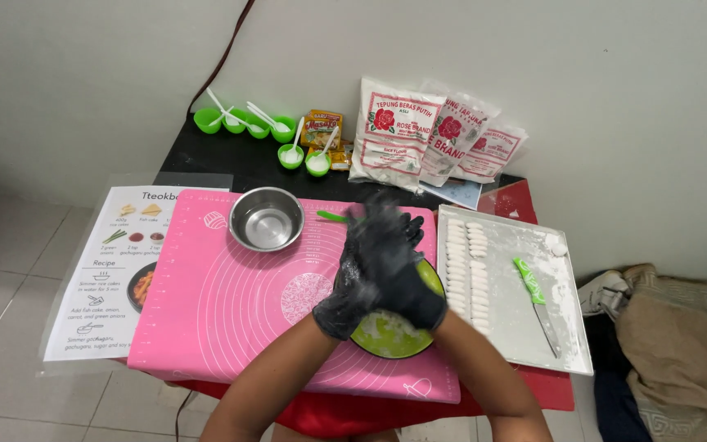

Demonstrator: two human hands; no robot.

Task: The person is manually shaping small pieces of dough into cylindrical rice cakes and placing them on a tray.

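From the head view, I am seeing both hands in black gloves pressed together over the green bowl, the left hand and right hand blurred. They are closed palm to palm; whether they are clasping dough between them I cannot tell. The bowl is sitting on the pink silicone mat, dusted white inside and looking nearly emptied. I am judging the work well along: two columns of small white rice-cake pieces are already lying on the floured metal tray, beside a green-handled knife. An empty steel bowl is waiting on the mat.
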